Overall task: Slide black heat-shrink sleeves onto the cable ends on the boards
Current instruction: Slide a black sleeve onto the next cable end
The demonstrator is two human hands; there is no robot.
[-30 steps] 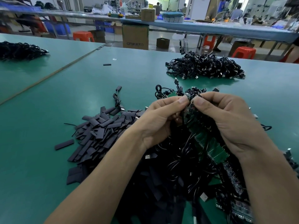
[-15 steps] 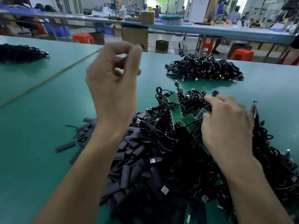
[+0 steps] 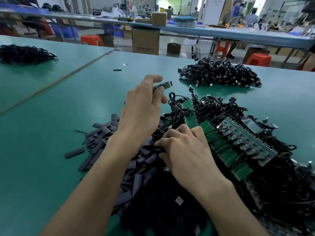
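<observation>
Black heat-shrink sleeves point(image 3: 102, 133) — short, flat tube pieces — are lying in a loose heap on the near-left part of the green table top point(image 3: 42, 150). They are spilling rightward into a tangle of thin black cables point(image 3: 281, 184) and long green circuit boards point(image 3: 189, 113). The left hand point(image 3: 141, 113) is hovering above the far edge of the heap, its thumb and fingertips pinching a small dark cable-end piece point(image 3: 163, 85), which is blurred and pointing right. The right hand point(image 3: 187, 154) is sitting low where sleeves and boards meet, its fingers curling down into the pile — whether they are gripping a sleeve I cannot tell. One stray black sleeve point(image 3: 75, 152) is lying just left of the heap, and another lone sleeve point(image 3: 117, 70) is lying well apart on the far side. A separate mound of black cables point(image 3: 219, 74) is sitting far right, and a second dark mound point(image 3: 23, 53) is lying on the far left.
</observation>
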